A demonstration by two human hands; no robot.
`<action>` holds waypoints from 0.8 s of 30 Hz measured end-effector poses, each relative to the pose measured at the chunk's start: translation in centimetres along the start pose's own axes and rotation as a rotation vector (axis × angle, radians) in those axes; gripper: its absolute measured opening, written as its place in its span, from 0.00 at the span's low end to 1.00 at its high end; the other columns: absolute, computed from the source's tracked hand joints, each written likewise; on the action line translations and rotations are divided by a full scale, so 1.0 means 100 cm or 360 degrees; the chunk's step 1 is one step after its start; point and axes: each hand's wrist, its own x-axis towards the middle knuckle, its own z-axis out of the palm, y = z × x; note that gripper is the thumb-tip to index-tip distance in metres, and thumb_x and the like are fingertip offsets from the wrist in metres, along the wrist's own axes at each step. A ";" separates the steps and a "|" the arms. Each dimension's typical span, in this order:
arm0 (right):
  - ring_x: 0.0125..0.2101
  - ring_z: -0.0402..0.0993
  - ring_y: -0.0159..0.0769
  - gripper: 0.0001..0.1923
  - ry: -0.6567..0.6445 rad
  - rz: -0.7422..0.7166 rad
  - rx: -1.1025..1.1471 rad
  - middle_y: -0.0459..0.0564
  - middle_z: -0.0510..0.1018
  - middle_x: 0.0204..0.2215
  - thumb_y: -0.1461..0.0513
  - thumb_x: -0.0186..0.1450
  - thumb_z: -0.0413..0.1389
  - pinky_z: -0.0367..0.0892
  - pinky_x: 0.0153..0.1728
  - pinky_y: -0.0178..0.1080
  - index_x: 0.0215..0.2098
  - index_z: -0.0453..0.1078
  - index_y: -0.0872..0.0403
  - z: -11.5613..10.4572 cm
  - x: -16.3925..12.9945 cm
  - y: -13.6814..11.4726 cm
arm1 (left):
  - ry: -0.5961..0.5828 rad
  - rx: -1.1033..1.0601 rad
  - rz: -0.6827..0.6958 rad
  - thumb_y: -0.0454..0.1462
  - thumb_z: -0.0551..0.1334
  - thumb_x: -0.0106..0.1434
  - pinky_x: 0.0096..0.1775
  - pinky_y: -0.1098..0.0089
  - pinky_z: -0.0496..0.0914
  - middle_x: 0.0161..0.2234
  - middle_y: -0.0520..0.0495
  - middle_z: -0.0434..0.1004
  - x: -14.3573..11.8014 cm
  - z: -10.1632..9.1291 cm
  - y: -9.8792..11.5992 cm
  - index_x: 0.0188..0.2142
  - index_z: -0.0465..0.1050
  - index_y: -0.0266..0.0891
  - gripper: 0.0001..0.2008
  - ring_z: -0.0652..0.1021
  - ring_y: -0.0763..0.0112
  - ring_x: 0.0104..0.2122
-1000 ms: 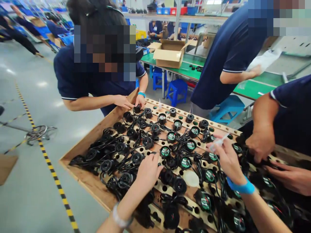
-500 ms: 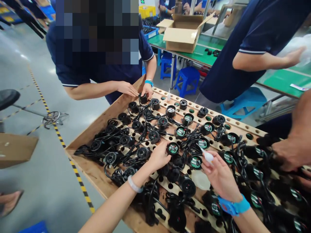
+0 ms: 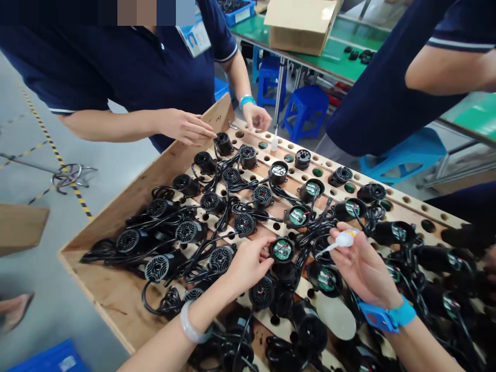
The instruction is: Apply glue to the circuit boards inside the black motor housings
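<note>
Left hand (image 3: 251, 261): fingers gripped the left edge of an open black housing (image 3: 282, 253), circuit board (image 3: 281, 247) exposed.
Right hand (image 3: 360, 261): fingers clasped a white bottle (image 3: 344, 238), nozzle (image 3: 328, 250) angled left, clear of the housing.
Wooden tray (image 3: 101, 289): held that housing among cabled units (image 3: 189, 232).
Co-worker's hand (image 3: 188, 126): was at a grilled unit (image 3: 223, 144) near the corner.
Green table (image 3: 341, 41): bore a carton (image 3: 300, 26).

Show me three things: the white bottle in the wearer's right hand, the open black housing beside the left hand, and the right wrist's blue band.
White bottle (image 3: 345, 239): head view, on its body.
Open black housing (image 3: 282, 250): head view, middle of its open face.
Blue band (image 3: 378, 316): head view, on its outer side.
</note>
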 end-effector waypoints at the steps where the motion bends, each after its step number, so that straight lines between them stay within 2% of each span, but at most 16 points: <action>1: 0.21 0.55 0.24 0.14 -0.0026 0.0011 -0.0046 0.46 0.69 0.30 0.51 0.55 0.63 0.56 0.15 0.27 0.36 0.74 0.49 0.002 0.003 -0.001 | -0.0003 0.0085 0.0040 0.26 0.59 0.53 0.36 0.69 0.76 0.35 0.48 0.80 -0.001 0.000 0.000 0.51 0.70 0.36 0.24 0.79 0.70 0.31; 4: 0.20 0.55 0.25 0.12 -0.0125 0.0053 -0.0169 0.46 0.68 0.28 0.53 0.56 0.62 0.52 0.14 0.27 0.36 0.73 0.49 0.006 0.011 -0.005 | -0.0005 0.0413 0.0218 0.28 0.58 0.55 0.47 0.59 0.74 0.47 0.41 0.77 -0.004 0.001 -0.001 0.54 0.66 0.34 0.26 0.78 0.61 0.44; 7: 0.21 0.54 0.24 0.11 -0.0224 0.0051 -0.0261 0.46 0.70 0.30 0.56 0.55 0.63 0.53 0.15 0.27 0.35 0.71 0.50 0.008 0.022 -0.008 | -0.0024 0.0604 0.0291 0.27 0.54 0.57 0.50 0.56 0.72 0.53 0.35 0.71 -0.007 0.003 -0.001 0.57 0.62 0.30 0.26 0.75 0.57 0.49; 12: 0.22 0.56 0.25 0.11 -0.0281 0.0048 -0.0451 0.47 0.71 0.31 0.55 0.57 0.62 0.55 0.18 0.29 0.36 0.69 0.50 0.013 0.038 -0.007 | -0.0043 0.0710 0.0331 0.28 0.51 0.59 0.48 0.61 0.74 0.53 0.35 0.71 -0.008 0.005 -0.003 0.59 0.58 0.31 0.27 0.76 0.59 0.49; 18: 0.20 0.52 0.22 0.11 -0.0452 0.0023 -0.0814 0.45 0.69 0.30 0.54 0.61 0.58 0.50 0.17 0.28 0.38 0.66 0.49 0.019 0.045 -0.002 | 0.0032 0.0989 0.0370 0.29 0.50 0.61 0.43 0.60 0.77 0.54 0.34 0.70 -0.013 0.013 -0.007 0.61 0.53 0.32 0.28 0.78 0.57 0.46; 24: 0.19 0.53 0.24 0.11 -0.0567 -0.0125 -0.1245 0.43 0.67 0.26 0.52 0.64 0.55 0.49 0.16 0.29 0.38 0.65 0.50 0.021 0.043 -0.001 | 0.0043 0.0983 0.0374 0.30 0.50 0.63 0.43 0.64 0.77 0.54 0.36 0.70 -0.015 0.013 -0.005 0.64 0.49 0.35 0.29 0.79 0.60 0.45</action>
